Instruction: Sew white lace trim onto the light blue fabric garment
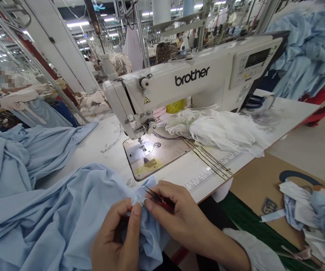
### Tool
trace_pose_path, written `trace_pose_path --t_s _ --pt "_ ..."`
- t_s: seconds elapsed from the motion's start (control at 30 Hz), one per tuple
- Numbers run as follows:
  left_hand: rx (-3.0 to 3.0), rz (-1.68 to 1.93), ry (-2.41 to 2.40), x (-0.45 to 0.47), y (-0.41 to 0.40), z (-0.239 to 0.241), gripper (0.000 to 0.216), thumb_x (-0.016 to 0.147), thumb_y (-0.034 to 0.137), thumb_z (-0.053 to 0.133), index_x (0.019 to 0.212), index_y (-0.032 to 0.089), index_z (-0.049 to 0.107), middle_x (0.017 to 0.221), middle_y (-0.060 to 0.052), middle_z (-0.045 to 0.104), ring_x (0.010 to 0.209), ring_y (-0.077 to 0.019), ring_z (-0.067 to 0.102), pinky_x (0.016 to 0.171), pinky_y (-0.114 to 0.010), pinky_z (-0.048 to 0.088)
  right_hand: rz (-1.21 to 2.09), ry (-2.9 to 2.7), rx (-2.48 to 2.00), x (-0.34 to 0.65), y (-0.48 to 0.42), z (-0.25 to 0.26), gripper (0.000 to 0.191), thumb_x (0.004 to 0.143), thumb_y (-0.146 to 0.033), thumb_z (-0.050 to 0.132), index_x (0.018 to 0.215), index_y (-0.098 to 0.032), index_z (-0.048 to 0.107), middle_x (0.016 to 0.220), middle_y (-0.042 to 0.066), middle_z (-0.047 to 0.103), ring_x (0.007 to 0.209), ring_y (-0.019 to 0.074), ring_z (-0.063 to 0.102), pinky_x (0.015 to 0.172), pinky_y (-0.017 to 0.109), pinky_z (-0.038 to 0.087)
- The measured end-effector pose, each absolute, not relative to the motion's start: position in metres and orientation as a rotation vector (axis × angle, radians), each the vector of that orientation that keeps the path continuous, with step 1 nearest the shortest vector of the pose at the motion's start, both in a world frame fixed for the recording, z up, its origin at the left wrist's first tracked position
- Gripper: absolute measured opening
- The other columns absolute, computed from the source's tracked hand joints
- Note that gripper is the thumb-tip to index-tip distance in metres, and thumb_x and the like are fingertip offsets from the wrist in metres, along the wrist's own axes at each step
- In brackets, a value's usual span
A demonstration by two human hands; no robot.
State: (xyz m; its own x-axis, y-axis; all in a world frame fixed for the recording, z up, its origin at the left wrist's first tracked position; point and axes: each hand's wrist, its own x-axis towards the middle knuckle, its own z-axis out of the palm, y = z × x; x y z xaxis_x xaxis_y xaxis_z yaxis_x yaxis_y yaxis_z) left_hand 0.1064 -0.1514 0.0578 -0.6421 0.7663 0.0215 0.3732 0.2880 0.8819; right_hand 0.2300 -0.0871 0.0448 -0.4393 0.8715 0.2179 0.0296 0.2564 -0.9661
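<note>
**Hands trimming at a fold of blue cloth in front of a sewing machine**

A white sewing table [100, 146] fills the view. A white Brother sewing machine [196, 81] stands well beyond the hands. The light blue fabric [52, 210] is the largest loose thing. It spreads in heavy folds to the left of the hands, runs under them and falls over the near table edge. A pile of white cloth [221, 131] lies beyond the right hand, beside the machine. The lit needle plate [148, 154] sits just beyond both hands, bare of cloth.

The left hand [117, 241] is closed, with thumb and forefinger pinching a small gathered spot of the blue fabric. The right hand [176, 218] is curled around small red-handled thread snips [158, 198]. Their dark tips point left and reach the pinched spot. Whether the blades are parted cannot be told.

Judging from this, the step in hand is close trimming or picking at a seam, away from the needle. Such a cut calls for a taut pinch and blade tips that catch thread only, not cloth.
</note>
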Motion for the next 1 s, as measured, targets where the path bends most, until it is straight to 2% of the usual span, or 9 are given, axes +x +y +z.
trace_pose_path --t_s 0.1,0.2,0.33,0.43,0.5,0.6,0.73,0.9,1.0 --pt "1.095 1.358 1.997 0.099 -0.148 0.06 0.027 0.074 0.051 0.069 0.072 0.024 0.066 0.116 -0.001 0.07 0.109 -0.0206 0.062 0.097 -0.022 0.042 1.326 -1.706 -0.828 0.23 -0.086 0.045 0.018 0.091 -0.023 0.056 0.074 -0.018 0.055 0.069 -0.003 0.049 0.064 0.0114 0.043 0.057 0.025 0.033" --pt "1.027 1.338 1.797 0.092 -0.144 0.061 0.032 0.072 0.052 0.074 0.068 0.021 0.065 0.119 -0.006 0.069 0.119 -0.026 0.06 0.1 -0.026 0.045 1.375 -1.676 -0.812 0.229 -0.085 0.044 0.019 0.091 -0.023 0.057 0.073 -0.018 0.056 0.068 -0.004 0.049 0.063 0.0112 0.043 0.057 0.024 0.034" --pt "0.846 1.313 1.615 0.085 -0.142 0.058 0.038 0.07 0.051 0.079 0.09 0.019 0.071 0.097 -0.006 0.074 0.099 -0.0249 0.068 0.088 -0.029 0.054 1.309 -1.65 -0.827 0.231 -0.088 0.045 0.011 0.093 -0.027 0.059 0.088 -0.019 0.062 0.08 -0.001 0.061 0.069 0.0123 0.052 0.063 0.024 0.042" --pt "0.811 1.297 1.608 0.082 -0.143 0.054 0.042 0.07 0.051 0.079 0.097 0.019 0.071 0.086 -0.004 0.074 0.078 -0.0196 0.069 0.071 -0.024 0.056 1.189 -1.68 -0.904 0.238 -0.101 0.047 0.024 0.095 -0.034 0.056 0.117 -0.023 0.058 0.099 0.002 0.067 0.081 0.0154 0.06 0.07 0.026 0.046" --pt "0.826 1.283 1.615 0.08 -0.144 0.052 0.043 0.071 0.051 0.079 0.098 0.019 0.071 0.084 -0.004 0.073 0.075 -0.018 0.068 0.067 -0.022 0.055 1.152 -1.714 -0.925 0.242 -0.112 0.046 0.03 0.098 -0.035 0.052 0.126 -0.028 0.052 0.106 0.003 0.067 0.089 0.0172 0.063 0.075 0.027 0.048" --pt "0.873 1.266 1.622 0.078 -0.146 0.051 0.042 0.073 0.052 0.077 0.098 0.019 0.072 0.086 -0.004 0.073 0.078 -0.0188 0.068 0.073 -0.023 0.056 1.233 -1.784 -0.873 0.242 -0.123 0.039 0.029 0.098 -0.034 0.051 0.127 -0.03 0.051 0.111 0.003 0.068 0.094 0.0187 0.065 0.08 0.029 0.049" --pt "0.852 1.26 1.641 0.077 -0.148 0.05 0.043 0.071 0.053 0.078 0.099 0.02 0.073 0.088 -0.005 0.074 0.086 -0.0224 0.07 0.077 -0.026 0.057 1.35 -1.782 -0.867 0.236 -0.122 0.032 0.027 0.098 -0.032 0.05 0.122 -0.021 0.054 0.115 0.009 0.067 0.101 0.0217 0.064 0.085 0.034 0.05" --pt "0.844 1.269 1.652 0.08 -0.147 0.052 0.044 0.069 0.053 0.078 0.097 0.019 0.074 0.086 -0.005 0.074 0.086 -0.0231 0.07 0.082 -0.028 0.057 1.306 -1.757 -0.862 0.233 -0.118 0.036 0.024 0.097 -0.029 0.048 0.117 -0.017 0.055 0.102 0.008 0.069 0.089 0.0197 0.065 0.077 0.031 0.051" --pt "0.82 1.29 1.658 0.082 -0.146 0.053 0.045 0.067 0.053 0.08 0.096 0.019 0.075 0.085 -0.005 0.075 0.086 -0.0238 0.071 0.079 -0.027 0.058 1.294 -1.765 -0.886 0.233 -0.119 0.037 0.025 0.098 -0.03 0.047 0.117 -0.016 0.055 0.099 0.009 0.069 0.089 0.0209 0.065 0.073 0.032 0.051"
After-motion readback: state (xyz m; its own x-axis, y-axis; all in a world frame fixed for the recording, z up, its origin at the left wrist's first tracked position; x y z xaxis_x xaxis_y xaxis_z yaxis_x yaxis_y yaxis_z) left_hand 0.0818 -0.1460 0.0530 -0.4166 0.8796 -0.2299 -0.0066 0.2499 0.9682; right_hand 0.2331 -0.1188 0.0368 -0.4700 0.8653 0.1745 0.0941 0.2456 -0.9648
